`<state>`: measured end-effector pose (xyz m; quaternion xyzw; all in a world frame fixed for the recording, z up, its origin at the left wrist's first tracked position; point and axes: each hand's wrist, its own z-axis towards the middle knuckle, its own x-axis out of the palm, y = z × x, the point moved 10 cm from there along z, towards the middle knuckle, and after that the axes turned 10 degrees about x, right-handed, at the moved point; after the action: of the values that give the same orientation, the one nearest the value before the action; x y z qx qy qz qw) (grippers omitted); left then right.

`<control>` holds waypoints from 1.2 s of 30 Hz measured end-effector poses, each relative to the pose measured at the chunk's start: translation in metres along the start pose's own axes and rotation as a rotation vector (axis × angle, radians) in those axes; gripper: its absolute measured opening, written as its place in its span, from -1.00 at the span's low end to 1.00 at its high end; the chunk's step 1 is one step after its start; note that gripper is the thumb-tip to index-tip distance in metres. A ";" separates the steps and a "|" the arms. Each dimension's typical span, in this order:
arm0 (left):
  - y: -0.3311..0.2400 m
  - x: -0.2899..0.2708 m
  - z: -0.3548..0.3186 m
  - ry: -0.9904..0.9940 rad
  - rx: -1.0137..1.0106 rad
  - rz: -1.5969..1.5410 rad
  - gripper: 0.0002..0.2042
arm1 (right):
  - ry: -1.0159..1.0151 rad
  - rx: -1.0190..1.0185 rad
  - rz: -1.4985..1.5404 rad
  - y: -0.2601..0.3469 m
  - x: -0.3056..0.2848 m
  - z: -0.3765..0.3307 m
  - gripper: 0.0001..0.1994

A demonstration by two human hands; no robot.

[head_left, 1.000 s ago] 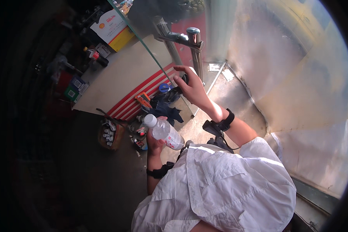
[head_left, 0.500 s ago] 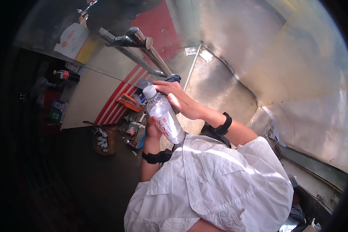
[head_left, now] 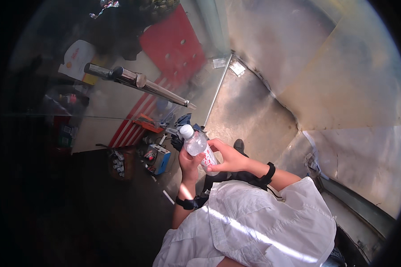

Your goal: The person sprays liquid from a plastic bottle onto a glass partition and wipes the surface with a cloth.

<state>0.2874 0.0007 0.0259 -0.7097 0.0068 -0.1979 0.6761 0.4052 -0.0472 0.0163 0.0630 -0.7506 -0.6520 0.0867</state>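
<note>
Bottle (head_left: 197, 145), clear plastic with a white cap, now sits lower before the chest, both grips clamped on it, left hand (head_left: 188, 161) beneath, right hand (head_left: 226, 159) newly wrapping its side, blue box (head_left: 157, 159) beyond on the floor.

Single head-worn fisheye view, looking steeply down past the white shirt (head_left: 254, 227) onto both hands close below and the concrete floor (head_left: 254, 111) farther off.

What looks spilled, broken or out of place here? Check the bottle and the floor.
Nothing stands out. The bottle is whole, capped and dry-looking, tilted between the left hand and right hand. The floor shows dull stains, no fresh puddle. The boxes sit cluttered but upright.
</note>
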 end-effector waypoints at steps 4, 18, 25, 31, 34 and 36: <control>0.006 -0.010 -0.019 0.023 0.061 0.287 -0.23 | 0.044 0.014 -0.146 -0.011 0.016 -0.003 -0.15; -0.021 -0.075 -0.209 -0.182 0.275 0.311 -0.08 | 0.214 0.021 0.022 0.027 0.011 -0.087 -0.19; 0.003 -0.097 -0.307 -0.329 0.250 0.218 -0.15 | -0.227 -0.081 0.048 0.088 -0.095 -0.152 -0.31; 0.011 -0.048 -0.296 -0.232 0.172 0.214 -0.26 | -0.259 -0.055 -0.188 0.079 -0.116 -0.173 -0.34; 0.024 -0.030 -0.286 -0.206 0.167 0.302 -0.30 | -0.420 -0.370 0.206 0.135 -0.171 -0.176 -0.31; 0.035 -0.017 -0.273 -0.169 0.178 0.277 -0.15 | -0.412 -0.370 0.331 0.132 -0.191 -0.162 -0.34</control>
<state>0.2013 -0.2586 -0.0100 -0.6536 0.0300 -0.0422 0.7551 0.6288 -0.1458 0.1600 -0.2101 -0.6209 -0.7537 0.0479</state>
